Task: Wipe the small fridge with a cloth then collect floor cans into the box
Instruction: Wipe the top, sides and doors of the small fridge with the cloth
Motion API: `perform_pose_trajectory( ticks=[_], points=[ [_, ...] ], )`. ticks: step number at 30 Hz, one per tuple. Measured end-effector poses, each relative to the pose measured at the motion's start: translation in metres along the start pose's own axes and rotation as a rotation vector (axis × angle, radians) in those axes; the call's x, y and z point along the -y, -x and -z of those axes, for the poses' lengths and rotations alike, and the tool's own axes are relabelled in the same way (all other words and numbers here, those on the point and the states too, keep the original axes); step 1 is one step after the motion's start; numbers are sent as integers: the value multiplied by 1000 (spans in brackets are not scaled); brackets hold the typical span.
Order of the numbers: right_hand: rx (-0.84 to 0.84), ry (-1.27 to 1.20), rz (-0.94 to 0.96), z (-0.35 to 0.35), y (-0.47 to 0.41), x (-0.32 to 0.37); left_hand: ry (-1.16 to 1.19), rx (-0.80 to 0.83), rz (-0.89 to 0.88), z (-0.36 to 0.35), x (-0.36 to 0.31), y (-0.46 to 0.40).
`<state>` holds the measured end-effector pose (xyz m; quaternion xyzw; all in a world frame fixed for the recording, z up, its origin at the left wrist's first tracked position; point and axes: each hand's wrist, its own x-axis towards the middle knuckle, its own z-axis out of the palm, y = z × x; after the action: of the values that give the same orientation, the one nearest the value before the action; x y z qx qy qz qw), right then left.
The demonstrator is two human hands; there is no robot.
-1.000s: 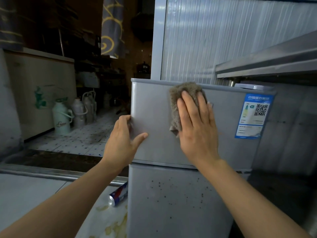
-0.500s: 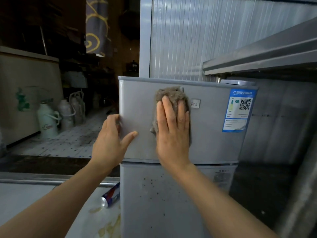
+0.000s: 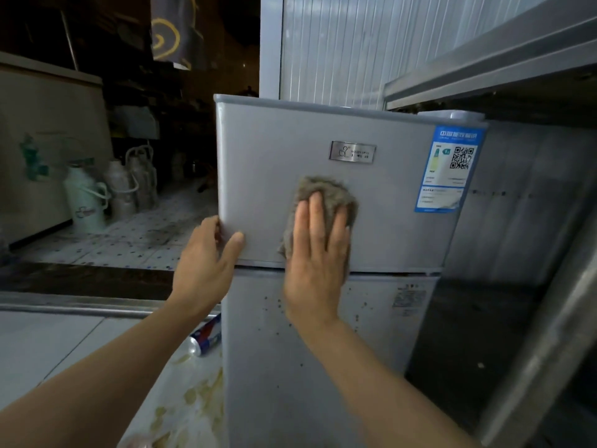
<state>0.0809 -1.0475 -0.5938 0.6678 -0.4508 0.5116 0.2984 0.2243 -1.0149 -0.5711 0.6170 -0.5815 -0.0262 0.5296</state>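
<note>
The small grey fridge [image 3: 387,227] fills the middle of the view, with a metal badge and a blue energy label on its upper door. My right hand [image 3: 318,257] presses a brown-grey cloth [image 3: 326,192] flat against the lower part of that door, fingers straight. My left hand [image 3: 206,253] grips the door's left edge, fingers curled round the side and thumb on the front. A red, white and blue can [image 3: 206,334] lies on the floor beside the fridge's left side, partly hidden by it. No box is in sight.
Yellowish spill stains [image 3: 197,392] mark the floor near the can. Thermos flasks [image 3: 85,198] stand on a tiled floor at the left past a metal threshold [image 3: 80,305]. A steel shelf [image 3: 484,76] overhangs the fridge on the right.
My right hand has slid the cloth down the upper door from near its top edge to near its lower edge, uncovering the badge. My left hand has stayed on the door's left edge.
</note>
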Motion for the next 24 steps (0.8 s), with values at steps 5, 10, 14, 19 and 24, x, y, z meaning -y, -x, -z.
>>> perform_pose_trajectory(
  ticks=[5, 10, 14, 19, 24],
  points=[
    [60, -41, 270, 6, 4, -41, -58, -23, 38, -4, 9, 8],
    [-24, -9, -166, 30, 20, -129, -79, -35, 39, -5, 8, 9],
    [-98, -226, -539, 30, 15, -148, -70, -56, 54, -8, 6, 12],
    [-94, -319, -713, 18, 57, -134, -49, -42, 42, -8, 7, 13],
    [-31, -318, -729, 16, 64, -136, -32, -36, 23, -9, 10, 13]
  ],
)
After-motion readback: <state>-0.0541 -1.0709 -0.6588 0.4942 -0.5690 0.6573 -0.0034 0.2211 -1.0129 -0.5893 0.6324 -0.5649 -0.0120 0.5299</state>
